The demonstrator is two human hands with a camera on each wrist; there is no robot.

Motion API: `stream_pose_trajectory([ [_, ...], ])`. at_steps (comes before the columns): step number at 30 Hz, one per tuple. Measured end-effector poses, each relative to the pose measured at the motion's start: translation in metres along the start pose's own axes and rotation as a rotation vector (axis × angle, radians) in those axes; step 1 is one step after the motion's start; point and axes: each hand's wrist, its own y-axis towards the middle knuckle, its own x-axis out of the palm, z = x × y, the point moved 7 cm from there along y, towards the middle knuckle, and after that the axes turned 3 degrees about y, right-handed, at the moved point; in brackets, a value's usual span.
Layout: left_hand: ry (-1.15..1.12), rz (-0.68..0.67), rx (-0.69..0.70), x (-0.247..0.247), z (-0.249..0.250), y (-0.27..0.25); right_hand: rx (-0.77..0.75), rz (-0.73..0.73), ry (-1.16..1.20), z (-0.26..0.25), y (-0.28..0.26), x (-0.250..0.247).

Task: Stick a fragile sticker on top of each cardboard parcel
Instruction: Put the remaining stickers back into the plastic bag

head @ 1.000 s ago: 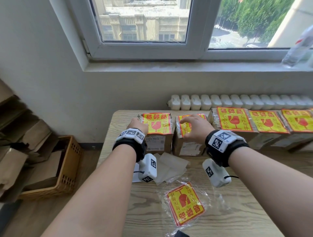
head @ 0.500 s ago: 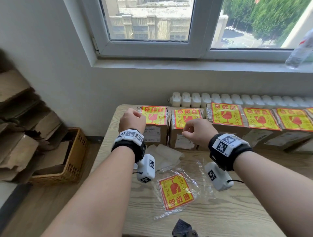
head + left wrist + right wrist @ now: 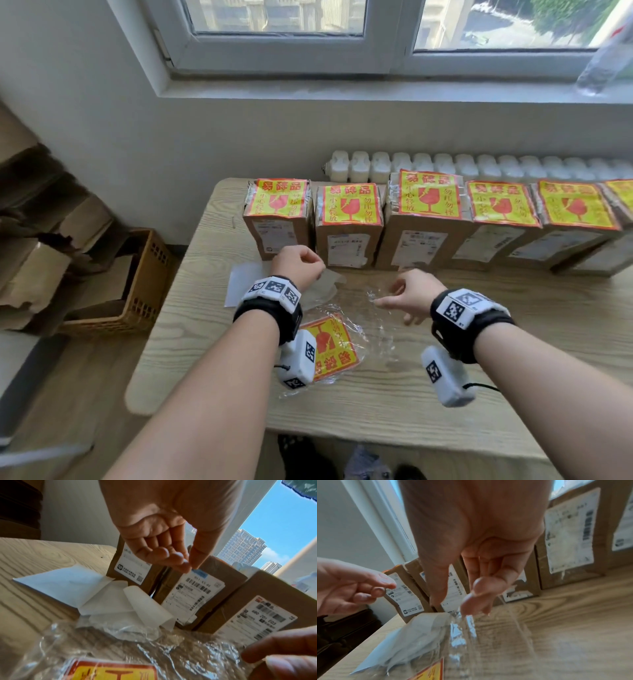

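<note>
A row of brown cardboard parcels stands along the table's far edge, and each visible top carries a yellow-and-red fragile sticker. In front of them a clear plastic bag holds more stickers. My left hand hovers in front of the leftmost parcel, fingers loosely curled and empty. My right hand reaches down onto the bag's far end, and its fingertips touch the plastic. I see no firm pinch.
Peeled white backing papers lie left of the bag, under my left hand. A wicker basket with cardboard scraps stands on the floor at the left. Behind the parcels are a white radiator and a windowsill with a plastic bottle.
Both hands have come off the tops of the two leftmost parcels, down to the table in front. The right hand now reaches the clear bag.
</note>
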Motion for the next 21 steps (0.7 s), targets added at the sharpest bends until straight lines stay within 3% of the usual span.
stream_pose_trajectory([
  [3, 0.014, -0.084, -0.024, 0.022, -0.004, -0.001, 0.090, -0.178, 0.158, 0.014, 0.003, 0.029],
  [5, 0.019, -0.104, -0.026, 0.031, -0.005, -0.002, 0.066, -0.159, 0.112, 0.012, 0.005, 0.032],
  [13, 0.117, -0.202, -0.075, 0.047, -0.007, -0.008, -0.258, -0.075, -0.163, -0.046, -0.030, -0.018],
  [17, 0.174, -0.330, -0.107, 0.057, -0.002, -0.016, -0.434, -0.047, -0.228, -0.079, -0.059, -0.035],
  [21, 0.270, -0.431, -0.054, 0.070, 0.012, -0.024, -0.560, 0.011, -0.243, -0.102, -0.087, -0.056],
])
